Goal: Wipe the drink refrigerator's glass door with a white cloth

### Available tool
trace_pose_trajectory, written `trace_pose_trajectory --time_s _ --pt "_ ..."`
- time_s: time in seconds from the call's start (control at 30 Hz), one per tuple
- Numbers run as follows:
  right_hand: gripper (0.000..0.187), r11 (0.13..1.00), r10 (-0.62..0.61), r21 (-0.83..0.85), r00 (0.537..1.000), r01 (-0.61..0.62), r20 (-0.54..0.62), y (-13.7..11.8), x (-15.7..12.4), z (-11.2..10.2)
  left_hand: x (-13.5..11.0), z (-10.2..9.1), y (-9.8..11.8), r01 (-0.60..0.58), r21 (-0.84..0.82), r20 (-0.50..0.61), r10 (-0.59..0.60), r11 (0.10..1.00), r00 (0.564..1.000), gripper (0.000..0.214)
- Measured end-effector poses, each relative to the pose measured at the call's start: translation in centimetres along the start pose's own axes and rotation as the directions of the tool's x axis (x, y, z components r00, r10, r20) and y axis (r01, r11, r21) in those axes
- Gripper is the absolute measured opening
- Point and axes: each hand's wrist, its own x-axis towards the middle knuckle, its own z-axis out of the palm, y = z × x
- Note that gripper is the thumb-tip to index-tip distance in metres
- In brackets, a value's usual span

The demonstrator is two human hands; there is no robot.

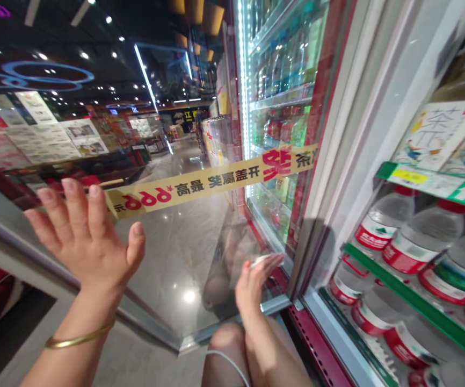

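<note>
A glass fridge door (184, 236) stands swung open in front of me, with a yellow banner sticker (212, 183) of red and black print across it. My left hand (85, 234) is raised flat, fingers spread, against or just before the glass near the door's left edge. A gold bangle (77, 338) sits on that wrist. My right hand (256, 279) reaches low towards the door's hinge side, fingers stretched together, with something small and white at the fingertips that I cannot make out. My knee (226, 349) shows below.
The open fridge (377, 134) on the right holds water bottles (426, 236) with red labels on green-edged shelves (413, 303). Tea cartons (442, 131) stand on the shelf above. Through the glass, a shiny shop aisle and another lit drinks fridge (281, 107) are visible.
</note>
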Motion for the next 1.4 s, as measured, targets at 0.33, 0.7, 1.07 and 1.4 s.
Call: trace_pose_trajectory --time_s 0.33,0.7,1.07,1.4 --pt "0.087 0.932 0.359 0.106 0.839 -0.347 -0.409 2.3 6.1 -5.1 -0.3 0.1 0.4 0.0 0.012 -0.023 0.0 1.0 1.0 0.093" --pt "0.099 0.845 -0.526 -0.271 0.81 0.462 -0.26 1.1 18.6 -14.6 -0.1 0.7 1.4 -0.007 0.047 -0.091 0.012 0.999 0.996 0.089" --pt "0.102 0.418 -0.896 -0.279 0.443 0.864 0.031 -2.9 23.9 -18.4 0.4 0.4 2.3 -0.01 0.055 -0.148 0.018 0.998 0.989 0.08" --pt "0.109 0.837 -0.542 -0.314 0.752 0.447 -0.375 -4.8 34.6 -25.9 0.3 0.5 2.4 0.011 0.05 -0.15 -0.003 0.999 0.989 0.078"
